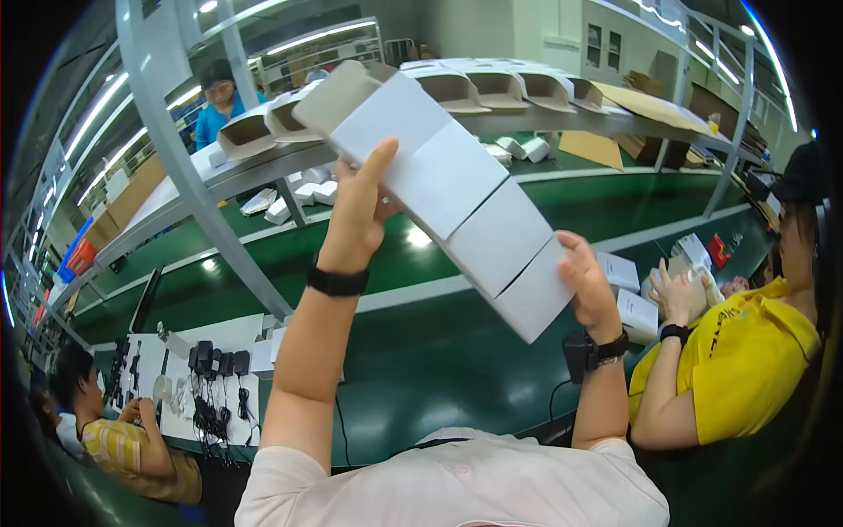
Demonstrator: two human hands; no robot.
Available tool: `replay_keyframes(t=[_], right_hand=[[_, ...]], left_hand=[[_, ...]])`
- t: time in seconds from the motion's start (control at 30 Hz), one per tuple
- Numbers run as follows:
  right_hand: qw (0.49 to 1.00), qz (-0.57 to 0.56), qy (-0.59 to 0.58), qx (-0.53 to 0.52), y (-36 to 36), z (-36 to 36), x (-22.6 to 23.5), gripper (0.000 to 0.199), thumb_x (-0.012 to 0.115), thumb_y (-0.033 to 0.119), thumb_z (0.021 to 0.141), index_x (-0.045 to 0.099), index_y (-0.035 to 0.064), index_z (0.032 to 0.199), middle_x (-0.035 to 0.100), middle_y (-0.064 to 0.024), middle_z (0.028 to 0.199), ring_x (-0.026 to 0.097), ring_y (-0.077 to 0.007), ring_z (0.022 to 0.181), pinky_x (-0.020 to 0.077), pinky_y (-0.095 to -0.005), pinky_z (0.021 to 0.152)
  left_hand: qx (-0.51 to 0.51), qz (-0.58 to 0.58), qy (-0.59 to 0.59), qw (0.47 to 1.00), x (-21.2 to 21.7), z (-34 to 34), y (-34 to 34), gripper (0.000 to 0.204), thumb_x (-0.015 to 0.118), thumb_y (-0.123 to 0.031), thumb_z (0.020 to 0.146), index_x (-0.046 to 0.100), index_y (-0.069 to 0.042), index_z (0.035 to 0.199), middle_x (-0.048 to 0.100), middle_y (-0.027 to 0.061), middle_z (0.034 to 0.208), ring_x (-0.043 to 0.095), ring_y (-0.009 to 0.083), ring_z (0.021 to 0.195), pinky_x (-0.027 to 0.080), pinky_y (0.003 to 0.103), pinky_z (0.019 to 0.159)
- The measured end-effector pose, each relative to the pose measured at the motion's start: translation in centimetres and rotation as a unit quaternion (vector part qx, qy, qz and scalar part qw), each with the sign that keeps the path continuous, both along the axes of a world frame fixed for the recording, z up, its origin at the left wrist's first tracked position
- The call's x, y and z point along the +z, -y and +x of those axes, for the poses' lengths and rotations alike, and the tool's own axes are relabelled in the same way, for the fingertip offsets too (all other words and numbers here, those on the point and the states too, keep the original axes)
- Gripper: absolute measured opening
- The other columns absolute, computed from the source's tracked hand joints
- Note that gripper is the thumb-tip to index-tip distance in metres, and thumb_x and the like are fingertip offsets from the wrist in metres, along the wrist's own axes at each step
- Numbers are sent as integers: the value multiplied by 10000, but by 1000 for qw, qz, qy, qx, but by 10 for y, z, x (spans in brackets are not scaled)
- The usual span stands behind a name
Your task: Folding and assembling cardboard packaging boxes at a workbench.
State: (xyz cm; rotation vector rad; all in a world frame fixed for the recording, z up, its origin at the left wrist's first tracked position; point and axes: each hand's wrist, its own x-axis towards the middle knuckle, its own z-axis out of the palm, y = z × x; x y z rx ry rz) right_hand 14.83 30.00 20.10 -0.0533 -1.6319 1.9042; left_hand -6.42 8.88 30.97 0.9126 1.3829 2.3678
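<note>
Raised over the green bench, a slanting row of several white boxes (500, 233) lies between my two hands, its boxes pressed end to end. My left hand (362, 198) grips the side of the row near its upper end, thumb on top and fingers underneath. My right hand (587, 279) is closed around the lower end, with its fingertips at the last box's edge. A tan cardboard flap (338, 101) shows at the upper end; I cannot tell whether it belongs to the row or to a carton behind.
Open cartons (446, 90) line the raised shelf (386, 145) ahead. A green conveyor (606, 195) runs behind the bench (421, 378). At left lie black power adapters (211, 360) with cables. A co-worker in yellow (746, 360) handles white boxes (637, 309) at right; another sits left.
</note>
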Motion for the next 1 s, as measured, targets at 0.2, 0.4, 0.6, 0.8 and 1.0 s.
replay_keyframes(t=[0.2, 0.4, 0.6, 0.8, 1.0], right_hand=[[990, -7, -12, 138, 23, -31, -3, 726, 672, 335, 789, 288, 18, 1317, 520, -116, 1180, 525, -183, 1058, 407, -309, 909], [992, -42, -25, 119, 30, -59, 31, 612, 642, 228, 821, 316, 24, 1296, 566, -118, 1098, 562, -170, 994, 444, -302, 858], [990, -26, -58, 129, -24, -75, 33, 503, 647, 201, 808, 425, -8, 1209, 566, -114, 1106, 581, -184, 970, 468, -309, 855], [992, -96, -75, 38, -44, -94, 56, 416, 558, 293, 868, 487, -17, 1137, 578, -118, 1058, 580, -187, 949, 478, -305, 791], [945, 231, -190, -132, -138, -154, 132, 407, 565, 326, 870, 534, -7, 1101, 597, -84, 1010, 576, -142, 906, 455, -254, 773]], left_hand=[[24, -46, -31, 998, 28, -26, -10, 858, 708, -314, 730, 154, 4, 1304, 437, 154, 1158, 518, 248, 1005, 483, 366, 793], [8, -49, -34, 998, 70, -57, -17, 570, 691, -328, 744, 440, 4, 1134, 535, 102, 1021, 577, 198, 885, 503, 329, 711], [32, -3, -3, 999, 86, -77, -10, 684, 674, -490, 712, 448, -68, 1200, 517, 121, 1115, 514, 229, 1048, 477, 406, 769], [-9, -28, -19, 999, 97, -112, -1, 687, 651, -395, 764, 342, -27, 1256, 415, 151, 1143, 444, 307, 1056, 457, 543, 828], [-22, 68, 101, 992, 120, -135, -21, 611, 628, -374, 776, 364, -88, 1247, 364, 182, 1190, 389, 329, 1133, 408, 597, 847]])
